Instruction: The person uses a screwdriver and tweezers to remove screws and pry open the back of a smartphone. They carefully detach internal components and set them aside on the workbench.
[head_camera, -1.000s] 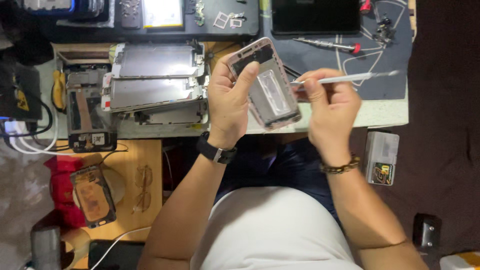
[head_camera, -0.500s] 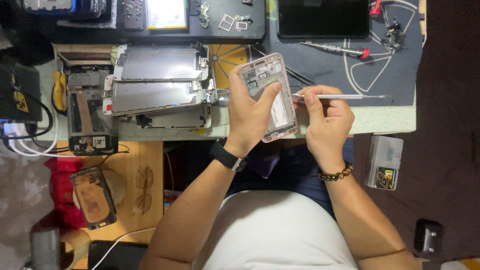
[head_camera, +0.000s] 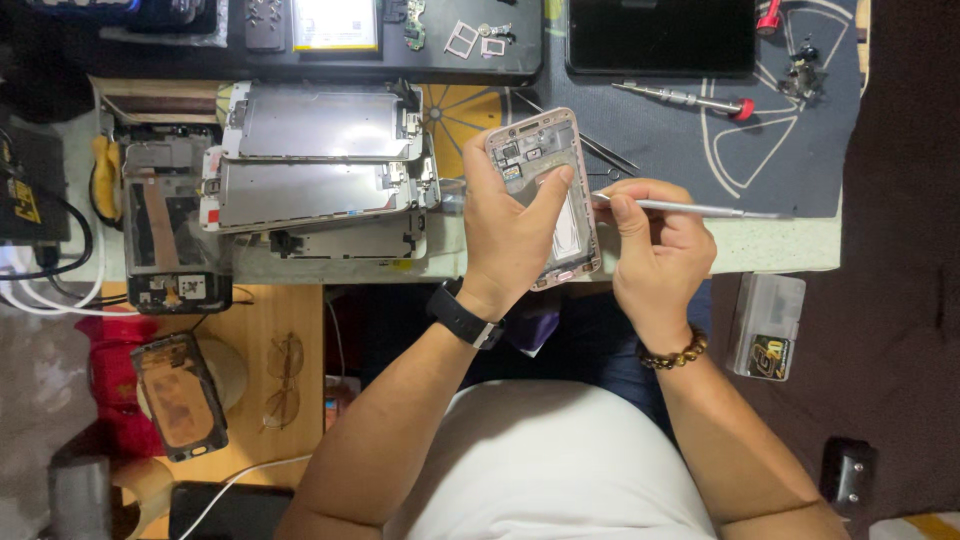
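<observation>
Left hand (head_camera: 510, 235) clasping an opened phone frame (head_camera: 545, 190) above the bench edge, right hand (head_camera: 655, 250) pinching a thin metal tool (head_camera: 690, 208) against the frame's side, stacked metal screen plates (head_camera: 315, 170) leftward, screwdriver (head_camera: 680, 98) on the dark mat (head_camera: 790, 150) beyond.

The left hand (head_camera: 515, 225) hides much of the opened phone (head_camera: 545, 195); the tool's tip (head_camera: 600, 198) is too small to tell.

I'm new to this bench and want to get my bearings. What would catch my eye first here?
At the centre, the left hand grips an opened pink phone frame above the table's edge, while the right hand holds a thin metal tool to its side. To the left lies a stack of bare metal phone plates; a red-capped screwdriver rests on the dark mat beyond.
</observation>
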